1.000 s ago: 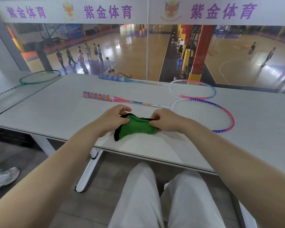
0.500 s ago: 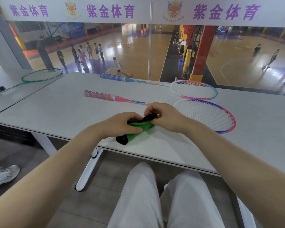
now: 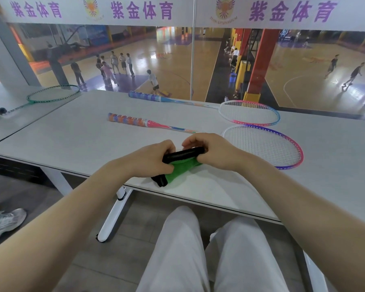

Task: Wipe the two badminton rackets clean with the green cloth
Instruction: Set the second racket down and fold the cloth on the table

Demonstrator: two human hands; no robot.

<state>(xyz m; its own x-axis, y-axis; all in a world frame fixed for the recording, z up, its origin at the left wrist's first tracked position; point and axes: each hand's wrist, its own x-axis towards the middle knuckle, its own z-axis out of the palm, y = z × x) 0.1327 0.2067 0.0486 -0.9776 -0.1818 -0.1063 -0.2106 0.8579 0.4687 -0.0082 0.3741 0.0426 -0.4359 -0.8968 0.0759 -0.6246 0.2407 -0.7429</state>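
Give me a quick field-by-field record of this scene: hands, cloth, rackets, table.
left hand: grips the green cloth's left end
right hand: pinches its black-edged right end
green cloth: bunched between both hands, above the near table edge
near racket: flat on the table, orange-and-blue grip, untouched
far racket: flat behind it, blue grip, untouched
table: light grey top, white legs
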